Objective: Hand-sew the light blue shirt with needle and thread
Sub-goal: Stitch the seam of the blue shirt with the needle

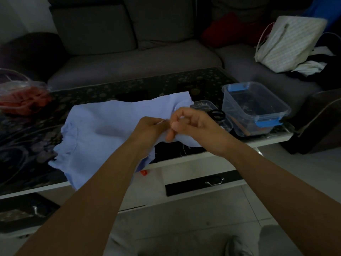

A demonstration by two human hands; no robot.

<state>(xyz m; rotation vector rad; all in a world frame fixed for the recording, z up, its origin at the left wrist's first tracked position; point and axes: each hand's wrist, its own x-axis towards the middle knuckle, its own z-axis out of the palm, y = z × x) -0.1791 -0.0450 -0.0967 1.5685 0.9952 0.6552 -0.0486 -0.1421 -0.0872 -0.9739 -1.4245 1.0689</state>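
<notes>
The light blue shirt (103,130) lies spread over the dark patterned coffee table (33,137), its near edge hanging off the front. My left hand (149,129) grips a raised fold of the shirt. My right hand (190,123) is just to its right, fingers curled, pinching at the same fold; a thin pale sliver (160,122) that may be the needle shows between the two hands. The thread is too fine to make out in the dim light.
A clear plastic box with blue clips (255,108) stands at the table's right, with black scissors (217,114) and a small clear lid beside it. A plastic bag holding red items (22,97) sits far left. A grey sofa (140,58) with a white bag (287,43) lies behind.
</notes>
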